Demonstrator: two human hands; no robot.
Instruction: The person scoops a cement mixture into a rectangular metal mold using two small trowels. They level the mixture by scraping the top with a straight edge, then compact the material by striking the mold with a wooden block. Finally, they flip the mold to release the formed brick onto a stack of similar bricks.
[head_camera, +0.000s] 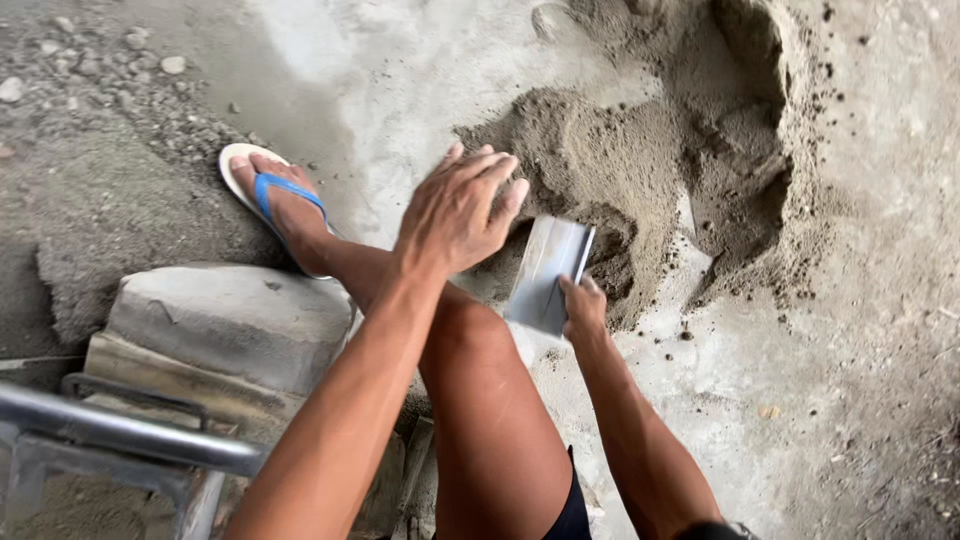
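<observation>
Right, the metal scoop (548, 272) is gripped in the right hand (583, 308), its open end dug into the sand pile (640, 170) just ahead; looks like the scooping step, needing a push forward and a lift. Left hand (455, 210) hovers open, empty, beside it. Whether the scoop holds sand, I can't tell. Concrete block (230, 320) lies left of the hands

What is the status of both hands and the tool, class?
Left hand open, hovering over grey sand pile. Right hand grips flat grey metal trowel. Nothing between blade and sand.
</observation>
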